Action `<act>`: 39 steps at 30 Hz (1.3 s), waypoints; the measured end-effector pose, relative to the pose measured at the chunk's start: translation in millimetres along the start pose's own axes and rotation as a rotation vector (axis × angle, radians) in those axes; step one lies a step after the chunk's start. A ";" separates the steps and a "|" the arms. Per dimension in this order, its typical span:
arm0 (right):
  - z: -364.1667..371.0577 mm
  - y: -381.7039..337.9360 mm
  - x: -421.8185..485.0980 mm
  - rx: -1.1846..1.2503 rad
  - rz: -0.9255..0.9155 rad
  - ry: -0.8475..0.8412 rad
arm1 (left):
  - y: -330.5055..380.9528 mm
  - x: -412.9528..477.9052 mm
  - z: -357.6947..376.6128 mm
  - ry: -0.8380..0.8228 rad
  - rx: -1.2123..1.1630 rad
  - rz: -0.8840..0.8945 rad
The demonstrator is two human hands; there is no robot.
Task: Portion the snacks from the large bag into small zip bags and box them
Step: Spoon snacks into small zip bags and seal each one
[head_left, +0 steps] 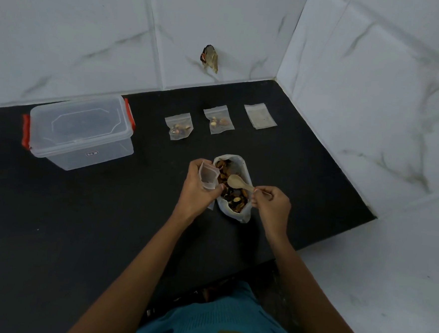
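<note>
1. Spoon [239,182] pinched in right hand [271,205], handle running left and away, bowl over large bag [232,214].
2. Beside the spoon, left hand [198,191] grips zip bag [207,177].
3. The large bag lies lengthwise away, between hands.

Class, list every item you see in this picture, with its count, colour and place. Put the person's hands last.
storage box: one, clear with red clips, lid on, back left of counter
filled zip bags: two, clear, brown snacks inside, back centre
flat zip bag: one, clear, apparently empty, to their right
large bag: one, white, open, centre
snacks: many, brown, inside large bag
spoon: one, pale, over large bag
held zip bag: one, clear, beside large bag
counter: one, black
wall tiles: white, grey-veined
wall object: one, brownish, unidentifiable
garment: teal, bottom edge
left hand: grips held zip bag
right hand: pinches spoon handle
</note>
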State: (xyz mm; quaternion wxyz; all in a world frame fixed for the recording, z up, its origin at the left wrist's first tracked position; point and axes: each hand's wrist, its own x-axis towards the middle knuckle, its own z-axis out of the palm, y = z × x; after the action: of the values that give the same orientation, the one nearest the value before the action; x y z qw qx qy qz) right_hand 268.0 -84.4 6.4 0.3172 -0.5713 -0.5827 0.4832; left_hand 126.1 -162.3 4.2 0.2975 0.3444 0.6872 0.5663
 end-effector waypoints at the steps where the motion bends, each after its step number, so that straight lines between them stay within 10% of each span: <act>1: 3.0 3.9 -0.7 -0.071 -0.041 0.012 | -0.2 -0.2 0.1 0.000 -0.002 0.002; 11: 8.2 19.8 2.3 -0.440 -0.181 -0.044 | 0.0 -1.8 6.4 -0.023 -0.001 -0.013; 21: 1.0 -45.0 -22.1 -0.171 -0.647 -0.289 | 7.2 -3.5 15.4 -0.075 -0.040 0.025; 27: 2.8 -51.4 -15.4 -0.559 -0.636 -0.460 | 14.7 -1.3 15.9 -0.106 -0.005 0.059; 33: -7.3 -61.7 -6.1 -0.481 -0.612 -0.436 | 18.0 0.8 -0.3 -0.309 -0.126 -0.006; 39: -17.4 -70.5 3.1 -0.306 -0.588 -0.442 | 39.3 6.1 -14.9 -0.100 -0.239 0.049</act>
State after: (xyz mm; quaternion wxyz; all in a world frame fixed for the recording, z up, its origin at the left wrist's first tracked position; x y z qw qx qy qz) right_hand 258.2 -69.4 76.8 0.2202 -0.3033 -0.8408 0.3907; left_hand 116.0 -161.2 45.4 0.3565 0.3511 0.5903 0.6334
